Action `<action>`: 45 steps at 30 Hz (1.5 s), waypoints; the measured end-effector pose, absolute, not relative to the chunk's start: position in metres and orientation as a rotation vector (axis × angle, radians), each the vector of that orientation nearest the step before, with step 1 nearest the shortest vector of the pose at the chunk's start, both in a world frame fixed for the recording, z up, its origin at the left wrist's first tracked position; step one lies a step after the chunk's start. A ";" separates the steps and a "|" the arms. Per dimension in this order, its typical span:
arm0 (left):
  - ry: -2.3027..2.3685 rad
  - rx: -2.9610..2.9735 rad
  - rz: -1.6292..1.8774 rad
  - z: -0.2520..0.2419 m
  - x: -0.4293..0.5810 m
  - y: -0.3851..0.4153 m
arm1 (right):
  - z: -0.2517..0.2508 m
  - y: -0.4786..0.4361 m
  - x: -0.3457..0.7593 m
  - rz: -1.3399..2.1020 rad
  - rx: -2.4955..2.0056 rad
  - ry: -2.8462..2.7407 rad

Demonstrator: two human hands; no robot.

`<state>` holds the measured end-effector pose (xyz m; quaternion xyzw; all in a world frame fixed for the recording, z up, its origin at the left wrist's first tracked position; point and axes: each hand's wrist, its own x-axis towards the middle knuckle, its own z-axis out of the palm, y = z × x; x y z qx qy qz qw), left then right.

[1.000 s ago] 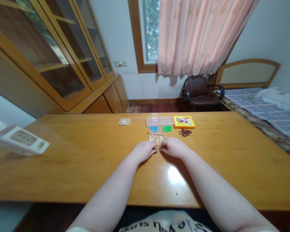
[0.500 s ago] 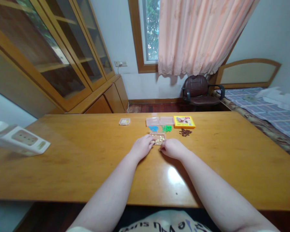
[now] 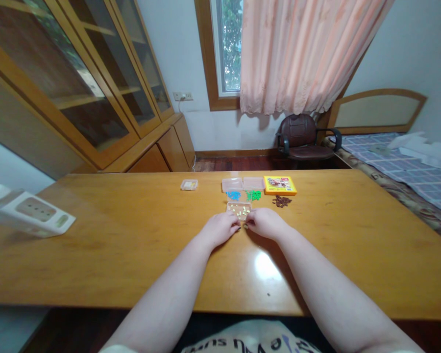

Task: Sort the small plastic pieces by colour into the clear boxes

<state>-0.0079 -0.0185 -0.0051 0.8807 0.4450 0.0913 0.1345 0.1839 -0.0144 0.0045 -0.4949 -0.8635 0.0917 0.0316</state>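
A shallow clear plastic box (image 3: 238, 203) with several small pale-yellow pieces (image 3: 244, 211) scattered in it lies in front of me. Just off its near edge is my left hand (image 3: 222, 228), fingers drawn together; whatever they hold, if anything, is too small to make out. My right hand (image 3: 264, 223) is at the box's near right corner, its fingertips pinched on what looks like one tiny pale-yellow piece. The two sets of fingertips are close together with a narrow gap. Behind the box lie a heap of blue pieces (image 3: 233, 195) and a heap of green pieces (image 3: 254, 195).
Two clear box halves (image 3: 232, 185) stand behind the heaps. Right of them are a yellow printed box (image 3: 280, 185) and brown pieces (image 3: 281, 201). A small clear case (image 3: 189, 185) lies left. A white appliance (image 3: 33, 213) stands at the wooden table's (image 3: 113, 245) left end.
My left hand has left the box's left side and come nearer to me and rightward, towards the right fingertips. My right hand has barely shifted.
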 end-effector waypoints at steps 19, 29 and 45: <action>1.348 2.584 0.222 -0.016 0.009 -0.020 | 0.006 -0.016 0.182 0.309 -1.537 -2.743; 1.359 2.576 0.390 -0.008 -0.003 -0.016 | 0.004 -0.016 0.183 0.330 -1.468 -2.735; 1.294 2.576 0.251 -0.007 -0.004 -0.019 | -0.003 -0.018 0.171 0.387 -1.570 -2.673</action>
